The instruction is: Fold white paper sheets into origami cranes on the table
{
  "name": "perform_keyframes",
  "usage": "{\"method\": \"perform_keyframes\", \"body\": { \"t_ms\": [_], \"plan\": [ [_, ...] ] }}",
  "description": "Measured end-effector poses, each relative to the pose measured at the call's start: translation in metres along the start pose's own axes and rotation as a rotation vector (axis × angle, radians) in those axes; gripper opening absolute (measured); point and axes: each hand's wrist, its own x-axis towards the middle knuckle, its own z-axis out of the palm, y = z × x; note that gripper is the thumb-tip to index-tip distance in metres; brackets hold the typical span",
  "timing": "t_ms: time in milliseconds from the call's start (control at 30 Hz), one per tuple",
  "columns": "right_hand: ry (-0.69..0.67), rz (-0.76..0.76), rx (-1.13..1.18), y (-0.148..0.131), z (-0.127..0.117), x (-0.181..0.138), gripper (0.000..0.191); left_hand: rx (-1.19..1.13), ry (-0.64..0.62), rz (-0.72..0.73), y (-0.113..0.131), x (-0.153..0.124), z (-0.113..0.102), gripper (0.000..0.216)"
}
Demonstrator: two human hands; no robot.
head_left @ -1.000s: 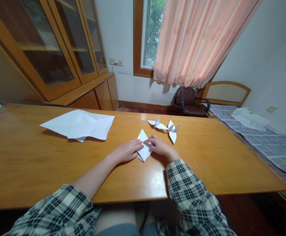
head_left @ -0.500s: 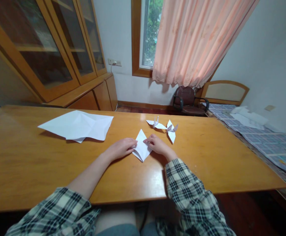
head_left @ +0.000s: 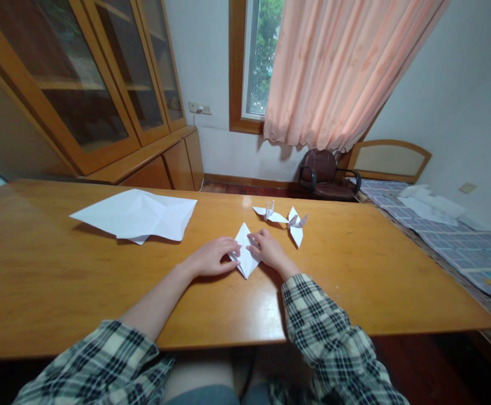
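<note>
A small white folded paper (head_left: 246, 260) in a diamond shape lies on the table, one point toward me. My left hand (head_left: 216, 256) holds its left side, with the thumb on the lower left edge and the fingers higher up. From the other side my right hand (head_left: 268, 248) keeps hold of the paper, its fingertips on the upper right part. Just beyond my right hand are two folded paper cranes, one crane (head_left: 269, 213) with its wings spread and another crane (head_left: 296, 226) beside it.
Larger creased white paper sheets (head_left: 144, 216) lie to the left on the wooden table (head_left: 102, 292). Behind the table are a glass-doored cabinet (head_left: 135, 143), a brown armchair (head_left: 323, 174) and a pink curtain (head_left: 338, 73). A bed (head_left: 431, 225) stands along the right.
The left thumb and fingers have spread apart, and the thumb now rests on the lower left edge, where a raised flap now looks flatter. The right hand has barely moved.
</note>
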Motion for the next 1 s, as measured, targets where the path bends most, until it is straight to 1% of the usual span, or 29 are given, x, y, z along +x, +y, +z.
{"method": "perform_keyframes", "body": {
  "t_ms": [67, 167, 200, 267, 300, 333, 433, 500, 567, 633, 733, 833, 1000],
  "plan": [
    [-0.009, -0.001, -0.022, 0.0, 0.002, 0.002, 0.038, -0.018, 0.045, -0.067, -0.003, 0.004, 0.004, 0.022],
    [-0.019, 0.006, -0.009, 0.002, 0.002, 0.005, 0.039, 0.03, 0.119, -0.222, -0.006, 0.011, 0.013, 0.035],
    [-0.021, 0.011, 0.006, 0.002, 0.001, 0.006, 0.039, 0.049, 0.145, -0.272, -0.007, 0.012, 0.017, 0.034],
    [-0.025, 0.027, 0.048, 0.002, 0.0, 0.008, 0.038, 0.062, 0.191, -0.335, -0.009, 0.014, 0.023, 0.022],
    [-0.023, 0.035, 0.071, 0.002, 0.0, 0.008, 0.037, 0.053, 0.21, -0.35, -0.01, 0.014, 0.025, 0.016],
    [-0.019, 0.042, 0.094, 0.001, 0.0, 0.009, 0.037, 0.037, 0.226, -0.357, -0.012, 0.014, 0.027, 0.017],
    [0.014, 0.045, 0.14, 0.001, 0.0, 0.01, 0.034, -0.014, 0.256, -0.377, -0.016, 0.013, 0.03, 0.033],
    [0.04, 0.036, 0.15, 0.002, 0.002, 0.01, 0.03, -0.068, 0.255, -0.4, -0.019, 0.014, 0.03, 0.039],
    [0.055, 0.025, 0.155, 0.003, 0.004, 0.011, 0.026, -0.126, 0.237, -0.429, -0.021, 0.016, 0.029, 0.037],
    [0.058, 0.019, 0.163, 0.004, 0.005, 0.012, 0.023, -0.149, 0.214, -0.46, -0.022, 0.019, 0.028, 0.029],
    [0.056, 0.007, 0.16, 0.005, 0.004, 0.012, 0.015, -0.093, 0.198, -0.467, -0.021, 0.021, 0.027, 0.018],
    [0.06, -0.037, 0.16, 0.007, 0.0, 0.012, 0.006, -0.011, 0.206, -0.409, -0.02, 0.019, 0.026, 0.013],
    [0.054, -0.124, 0.206, 0.014, -0.005, 0.009, 0.014, 0.064, 0.191, -0.294, -0.018, 0.014, 0.026, 0.014]
  ]
}}
